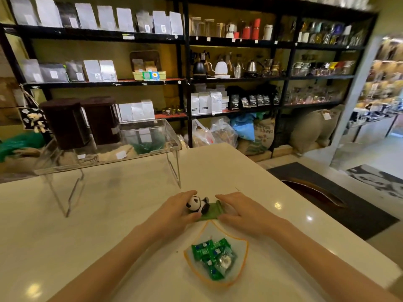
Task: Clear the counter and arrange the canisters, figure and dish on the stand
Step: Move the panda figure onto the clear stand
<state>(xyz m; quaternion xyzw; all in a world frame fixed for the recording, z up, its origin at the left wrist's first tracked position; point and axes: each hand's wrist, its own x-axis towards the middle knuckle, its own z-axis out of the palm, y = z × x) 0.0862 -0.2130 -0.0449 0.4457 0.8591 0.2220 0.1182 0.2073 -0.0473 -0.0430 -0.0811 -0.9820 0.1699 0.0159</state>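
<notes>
A small panda figure [196, 205] on a green base [209, 213] rests on the white counter [109, 214]. My left hand [174, 211] cups the figure's left side and my right hand [239, 211] presses the base's right edge, so both hold it. Just in front lies a clear dish with an orange rim [245, 253] holding green wrapped candies [212, 256]. On the clear acrylic stand [172, 149] at the back left stand two dark brown canisters [65, 123] [101, 118] and a clear box [142, 136].
Black shelves [185, 81] with bags, kettles and jars fill the wall behind. Burlap sacks [314, 129] sit on the floor. The counter's right edge [305, 203] drops to a dark mat [340, 201].
</notes>
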